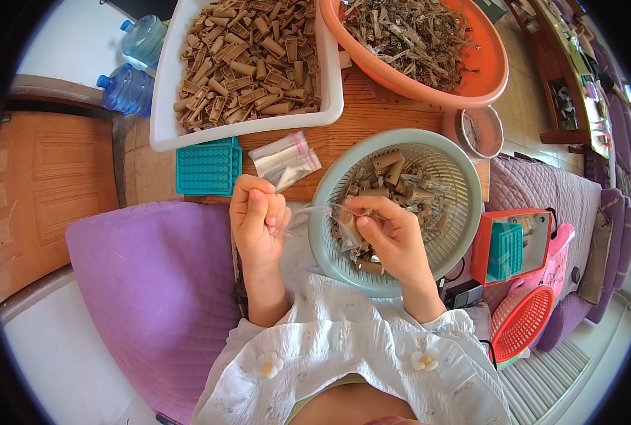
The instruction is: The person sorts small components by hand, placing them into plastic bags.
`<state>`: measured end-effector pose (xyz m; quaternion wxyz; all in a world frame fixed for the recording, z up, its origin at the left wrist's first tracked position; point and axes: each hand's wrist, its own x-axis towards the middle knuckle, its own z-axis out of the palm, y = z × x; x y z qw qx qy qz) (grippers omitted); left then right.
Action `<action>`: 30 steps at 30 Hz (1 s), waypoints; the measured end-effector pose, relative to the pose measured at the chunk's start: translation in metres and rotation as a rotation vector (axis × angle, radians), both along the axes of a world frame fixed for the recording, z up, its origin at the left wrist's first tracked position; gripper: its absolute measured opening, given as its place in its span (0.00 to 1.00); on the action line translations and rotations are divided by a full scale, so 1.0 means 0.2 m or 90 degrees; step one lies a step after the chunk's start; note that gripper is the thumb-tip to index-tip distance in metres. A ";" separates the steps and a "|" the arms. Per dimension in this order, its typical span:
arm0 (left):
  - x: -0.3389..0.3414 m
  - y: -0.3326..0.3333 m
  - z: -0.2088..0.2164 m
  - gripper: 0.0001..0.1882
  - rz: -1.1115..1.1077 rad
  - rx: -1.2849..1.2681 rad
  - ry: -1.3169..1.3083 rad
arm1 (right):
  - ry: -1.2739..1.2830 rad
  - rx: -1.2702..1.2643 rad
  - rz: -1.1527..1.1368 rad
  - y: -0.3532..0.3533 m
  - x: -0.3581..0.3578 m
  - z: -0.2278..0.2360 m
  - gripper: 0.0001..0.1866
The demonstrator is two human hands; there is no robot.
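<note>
A small clear plastic bag (324, 210) is stretched between my two hands, above the near left rim of a grey-green colander (320, 185). My left hand (256, 221) is closed, its fingers curled in on the bag's left end. With thumb and forefinger, my right hand (399, 244) pinches the other end over the colander. Something brownish shows through the bag by my right fingertips, too blurred to name. In the colander lie brown half-tube plastic pieces (388, 163) and crumpled clear wrappers (439, 202). Beyond my left hand, flat clear zip bags (285, 160) lie on the wooden table (379, 106).
A white tub (248, 127) of brown plastic pieces and an orange basin (503, 64) of wrappers stand at the back. Teal trays (205, 168) sit left. To the right are a clear round container (482, 132), a red box (479, 248) and a red basket (524, 322).
</note>
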<state>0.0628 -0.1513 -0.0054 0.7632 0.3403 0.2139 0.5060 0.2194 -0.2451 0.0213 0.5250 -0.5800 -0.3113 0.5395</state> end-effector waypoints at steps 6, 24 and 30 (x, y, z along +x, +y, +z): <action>0.06 -0.03 0.01 0.19 0.025 0.224 0.291 | -0.097 0.038 0.005 0.01 -0.01 0.00 0.10; -0.03 0.01 -0.03 0.09 -0.104 -0.030 -0.064 | 0.110 0.066 -0.049 0.02 -0.02 -0.05 0.11; 0.08 -0.07 -0.02 0.18 -0.095 0.208 0.343 | 0.009 0.119 -0.028 0.02 -0.02 -0.07 0.11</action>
